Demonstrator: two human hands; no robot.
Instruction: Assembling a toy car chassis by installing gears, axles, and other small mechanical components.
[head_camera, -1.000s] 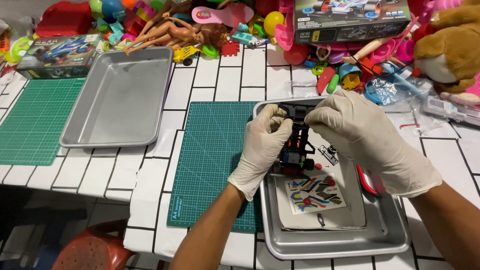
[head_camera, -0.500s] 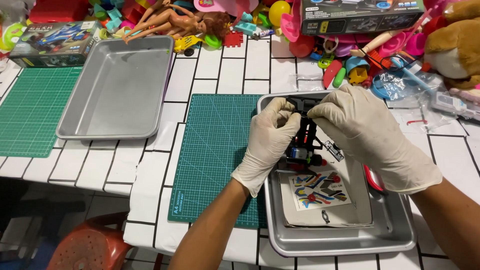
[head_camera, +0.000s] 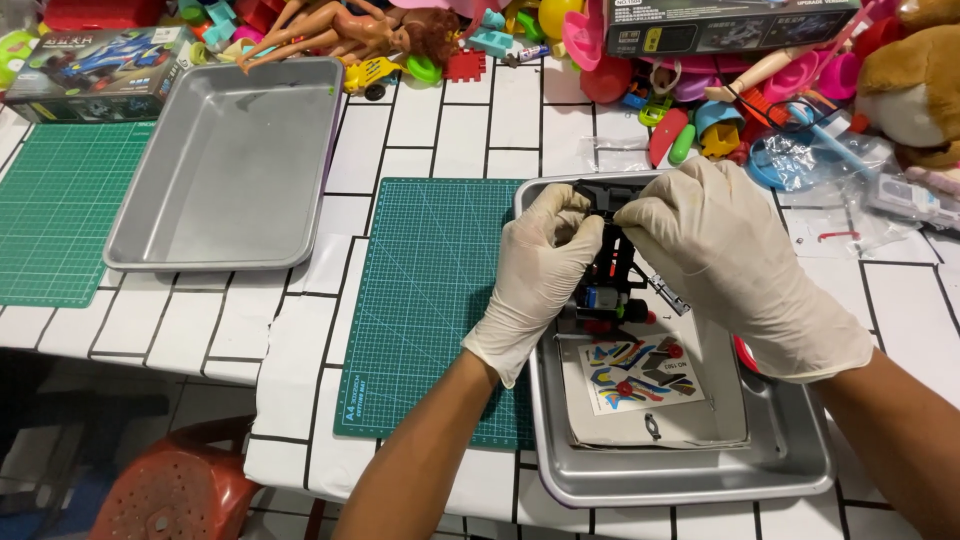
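Both my hands wear white gloves and grip a small black toy car chassis (head_camera: 610, 268) with red parts, held over a metal tray (head_camera: 790, 470). My left hand (head_camera: 535, 275) pinches its left side near the top. My right hand (head_camera: 735, 260) covers its upper right side. Under the chassis, inside the tray, lies a colourful sticker sheet (head_camera: 640, 375) on white paper. A small metal strip (head_camera: 668, 294) pokes out beside my right palm.
A green cutting mat (head_camera: 430, 300) lies left of the tray. An empty metal tray (head_camera: 230, 165) sits at the upper left, next to another green mat (head_camera: 55, 210) and a toy car box (head_camera: 95, 70). Toys, a doll and a plush crowd the far edge. A red stool (head_camera: 175, 490) stands below.
Both hands stay on the chassis with small finger shifts. The view has tilted slightly, so the scene sits a little lower in the frame.
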